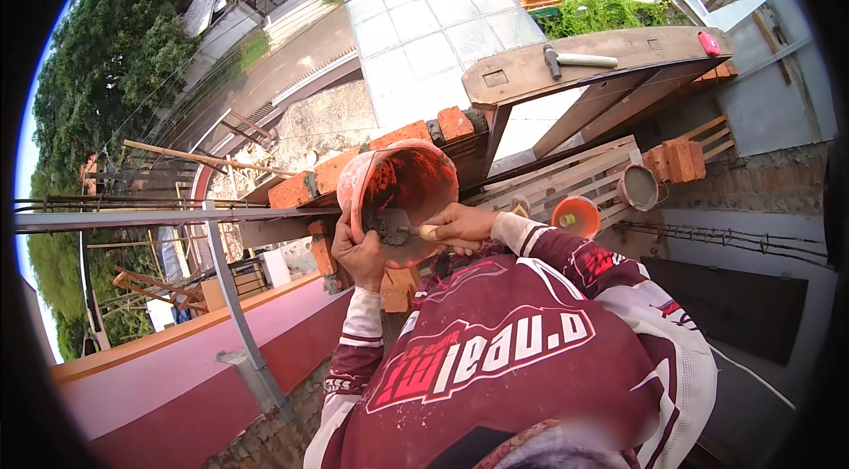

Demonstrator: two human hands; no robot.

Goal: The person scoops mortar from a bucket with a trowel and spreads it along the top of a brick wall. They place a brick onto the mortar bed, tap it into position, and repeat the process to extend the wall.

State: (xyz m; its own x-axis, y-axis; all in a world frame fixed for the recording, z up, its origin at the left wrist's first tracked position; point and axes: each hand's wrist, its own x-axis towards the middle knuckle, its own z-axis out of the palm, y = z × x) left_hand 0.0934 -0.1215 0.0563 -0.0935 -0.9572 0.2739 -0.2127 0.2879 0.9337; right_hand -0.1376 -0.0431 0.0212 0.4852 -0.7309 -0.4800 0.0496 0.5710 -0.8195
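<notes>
In the head view, my left hand (358, 257) grips a tilted red bucket (433, 167) by its lower left rim, fingers wrapped round it. Grey mortar lies inside the bucket, toward its lower side. My right hand (462, 223) is closed on the light wooden handle of a trowel (396, 223), whose metal blade is down in the mortar inside the bucket. Just beyond the bucket runs a low course of orange bricks (455, 122) with grey mortar between them.
A hammer (554, 62) and small red object (708, 44) lie on a wooden beam (495, 80). Right are wooden slats (575, 164), an orange bucket (584, 208), a mortar bucket (638, 187) and stacked bricks (676, 160). A steel bar (115, 220) crosses left; beyond the bricks is a drop toward a road.
</notes>
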